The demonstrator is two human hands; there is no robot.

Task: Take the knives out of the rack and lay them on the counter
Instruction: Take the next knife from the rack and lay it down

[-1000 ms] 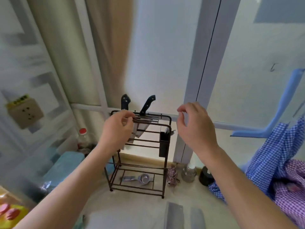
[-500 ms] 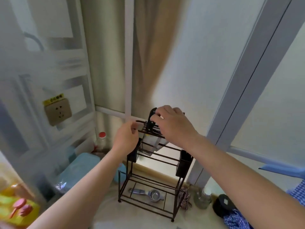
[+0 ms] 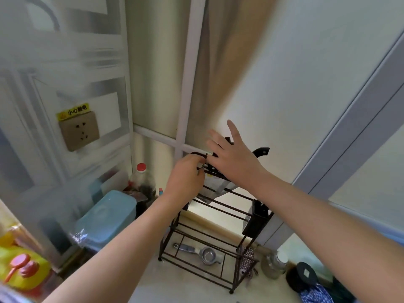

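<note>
A dark wire rack point(image 3: 220, 217) stands on the pale counter point(image 3: 185, 287) against the window. Two black-handled knives sit in its top slots. One handle point(image 3: 261, 151) sticks out to the right. The other handle point(image 3: 228, 140) is mostly hidden behind my right hand point(image 3: 235, 160). Their steel blades point(image 3: 215, 189) hang below the top rail. My right hand is spread flat over the left knife's handle, fingers apart. My left hand point(image 3: 185, 177) pinches the rack's top rail at its left corner.
A black cutlery holder point(image 3: 258, 219) hangs on the rack's right side, and a small metal strainer point(image 3: 207, 255) lies on its bottom shelf. Left of the rack are a teal box point(image 3: 107, 217) and a red-capped bottle point(image 3: 142, 178). A glass jar point(image 3: 273, 264) and a black lid point(image 3: 302, 276) stand to the right.
My right hand came from the right to the left knife's handle, closed around it, and has now spread its fingers. My left hand has stayed on the rack's top rail.
</note>
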